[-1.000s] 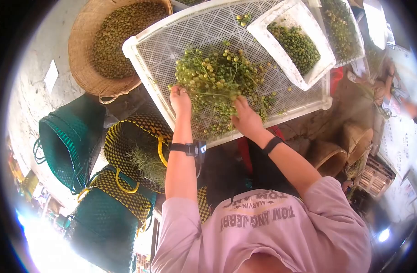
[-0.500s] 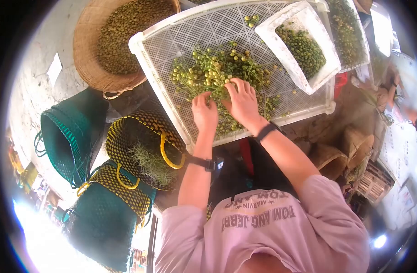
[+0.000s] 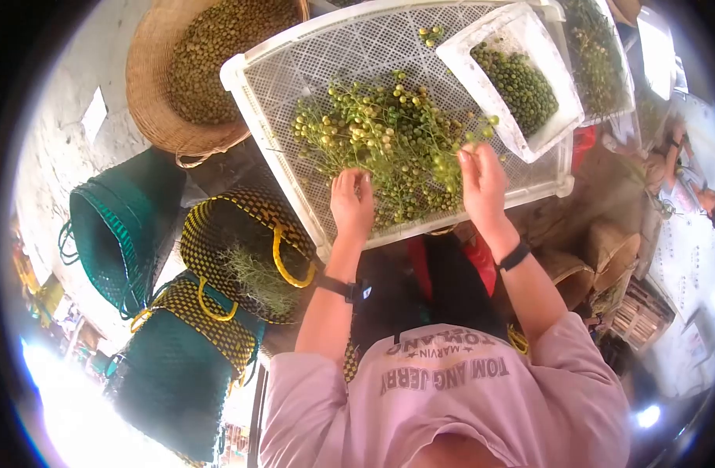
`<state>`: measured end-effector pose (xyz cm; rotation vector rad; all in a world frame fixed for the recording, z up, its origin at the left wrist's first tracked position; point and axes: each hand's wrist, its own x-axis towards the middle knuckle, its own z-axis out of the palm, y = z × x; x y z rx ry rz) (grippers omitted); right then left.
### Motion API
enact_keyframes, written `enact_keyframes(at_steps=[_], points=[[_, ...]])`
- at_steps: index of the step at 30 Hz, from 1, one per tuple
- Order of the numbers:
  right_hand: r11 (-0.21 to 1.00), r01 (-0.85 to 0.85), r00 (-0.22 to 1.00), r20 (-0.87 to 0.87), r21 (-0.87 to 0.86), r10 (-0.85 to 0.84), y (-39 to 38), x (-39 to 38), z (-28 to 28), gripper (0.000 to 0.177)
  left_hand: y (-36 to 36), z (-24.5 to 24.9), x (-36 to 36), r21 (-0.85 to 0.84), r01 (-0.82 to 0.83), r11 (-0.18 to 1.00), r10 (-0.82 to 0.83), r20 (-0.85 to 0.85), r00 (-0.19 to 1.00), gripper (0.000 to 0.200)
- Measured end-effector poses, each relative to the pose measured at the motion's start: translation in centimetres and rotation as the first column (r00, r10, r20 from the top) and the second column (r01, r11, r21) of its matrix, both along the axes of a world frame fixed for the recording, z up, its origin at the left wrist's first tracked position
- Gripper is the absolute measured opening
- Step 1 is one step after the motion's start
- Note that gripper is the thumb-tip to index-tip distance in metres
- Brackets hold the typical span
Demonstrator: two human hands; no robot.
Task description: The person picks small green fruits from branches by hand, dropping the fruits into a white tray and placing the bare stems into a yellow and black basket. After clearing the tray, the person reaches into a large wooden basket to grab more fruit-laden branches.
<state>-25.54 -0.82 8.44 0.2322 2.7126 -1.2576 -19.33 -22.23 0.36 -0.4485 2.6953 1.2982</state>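
Note:
A heap of green and yellowish berries on thin stems [image 3: 381, 136] lies in a white perforated plastic tray [image 3: 295, 70]. My left hand [image 3: 353, 204] is at the heap's near left edge, its fingers curled together; what they hold, if anything, is too small to tell. Over the tray's right side, my right hand [image 3: 482, 178] pinches a thin stem with a few green berries near its fingertips. A white foam box [image 3: 459, 53] with loose green berries [image 3: 517, 87] rests on the tray's right part, just beyond my right hand.
A wicker basket [image 3: 150, 93] of berries stands at the upper left. Below it are a green woven basket [image 3: 123, 234] and a yellow-black basket [image 3: 205, 234] with stems inside. Another tray of stems [image 3: 595, 62] is at the upper right. A person [image 3: 689, 187] is at the far right.
My right hand has moved right, away from the heap's middle, with a berry stem in its fingers. My left hand has shifted slightly down, and the two hands are farther apart.

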Motion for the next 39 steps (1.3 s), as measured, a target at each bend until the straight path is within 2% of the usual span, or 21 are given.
enact_keyframes(at_steps=[1, 2, 3, 4, 6, 8, 11, 12, 13, 14, 16, 18, 20, 21, 24, 26, 30, 34, 36, 38, 39], points=[[0.993, -0.085, 0.996, -0.011, 0.079, 0.086, 0.3, -0.6, -1.3, 0.014, 0.0, 0.2, 0.4, -0.001, 0.004, 1.0, -0.004, -0.003, 1.0, 0.009], [0.994, -0.082, 0.996, -0.019, 0.078, 0.084, 0.2, -1.1, -1.7, 0.014, -0.1, 0.4, 0.6, 0.156, -0.09, 0.984, 0.081, 0.065, 0.995, 0.008], [0.953, -0.126, 0.979, -0.119, 0.276, 0.164, -0.2, -1.6, -2.1, 0.017, -0.1, 0.4, 0.5, 0.303, -0.19, 0.934, 0.153, 0.145, 0.978, 0.008], [0.873, -0.144, 0.947, -0.191, 0.467, 0.259, -0.7, -1.7, -2.6, 0.019, 0.0, 0.3, 0.6, 0.301, -0.19, 0.935, 0.151, 0.145, 0.978, 0.008], [0.865, -0.16, 0.952, -0.158, 0.476, 0.263, -2.7, -1.8, -2.5, 0.023, 0.3, 1.1, 0.9, 0.673, -0.398, 0.623, 0.328, 0.238, 0.914, 0.009], [0.911, -0.372, 0.853, 0.451, 0.176, 0.261, -5.1, -1.7, -2.3, 0.028, 0.0, 1.0, 1.2, 0.631, -0.414, 0.656, 0.303, 0.282, 0.91, 0.009], [0.909, -0.384, 0.822, 0.509, 0.163, 0.256, -6.5, -0.1, -6.8, 0.032, -0.2, -1.1, 1.9, 0.543, -0.474, 0.694, 0.291, 0.391, 0.873, 0.013], [0.909, -0.386, 0.821, 0.509, 0.159, 0.26, -6.5, 0.3, -7.5, 0.032, -0.2, -1.2, 2.2, 0.344, -0.342, 0.875, 0.209, 0.37, 0.905, 0.018], [0.964, -0.263, 0.825, 0.51, -0.038, 0.245, -6.4, 0.7, -8.1, 0.03, -0.3, -1.3, 2.6, 0.117, -0.173, 0.978, 0.118, 0.375, 0.92, 0.025], [0.965, -0.123, 0.828, 0.512, -0.231, 0.228, -6.2, 0.8, -8.4, 0.028, -0.2, -0.9, 2.6, 0.115, -0.172, 0.978, 0.118, 0.373, 0.92, 0.025], [0.941, -0.051, 0.834, 0.503, -0.336, 0.225, -5.7, 1.1, -6.6, 0.026, 0.2, 1.0, 2.0, -0.221, -0.217, 0.951, 0.27, 0.251, 0.93, 0.034], [0.902, 0.015, 0.843, 0.49, -0.431, 0.22, -5.2, 1.3, -3.1, 0.023, 0.2, 3.2, 0.2, -0.135, -0.257, 0.957, 0.28, 0.196, 0.94, 0.03], [0.935, -0.114, 0.865, 0.43, -0.335, 0.259, -5.1, 2.1, 1.1, 0.016, 0.5, 4.2, -1.6, 0.362, -0.381, 0.851, 0.27, 0.32, 0.908, 0.032], [0.94, -0.203, 0.899, 0.33, -0.274, 0.29, -5.1, 3.1, 2.1, 0.016, 1.3, 5.9, -3.0, 0.458, -0.464, 0.759, 0.27, 0.426, 0.863, 0.038], [0.94, -0.281, 0.922, 0.217, -0.195, 0.321, -5.4, 5.0, 2.9, 0.017, 1.5, 6.4, -5.0, 0.487, -0.468, 0.737, 0.12, 0.587, 0.801, 0.038], [0.91, -0.411, 0.907, 0.12, 0.05, 0.404, -5.1, 5.8, 1.6, 0.017, 1.9, 4.9, -5.3, 0.507, -0.45, 0.736, 0.11, 0.566, 0.817, 0.034], [0.852, -0.472, 0.881, 0.096, 0.224, 0.463, -4.3, 7.4, -1.3, 0.02, 3.1, 3.7, -5.0, 0.55, -0.437, 0.711, 0.116, 0.522, 0.845, 0.026], [0.833, -0.494, 0.868, 0.205, 0.251, 0.453, -1.8, 7.5, -1.5, 0.023, 4.4, 4.4, -4.5, 0.629, -0.473, 0.616, 0.281, 0.386, 0.879, 0.015], [0.837, -0.531, 0.822, 0.322, 0.135, 0.47, -0.5, 7.4, -0.1, 0.026, 4.3, 9.1, -4.5, 0.594, -0.477, 0.648, 0.309, 0.367, 0.877, 0.013], [0.881, -0.463, 0.857, 0.301, 0.094, 0.419, 0.1, 6.5, 0.9, 0.027, 4.2, 10.7, -4.5, 0.434, -0.289, 0.853, 0.263, 0.122, 0.957, 0.017], [0.915, -0.4, 0.882, 0.293, 0.048, 0.37, 0.2, 5.8, 1.4, 0.029, 4.3, 11.1, -4.5, 0.404, -0.254, 0.879, 0.246, 0.072, 0.967, 0.02]])
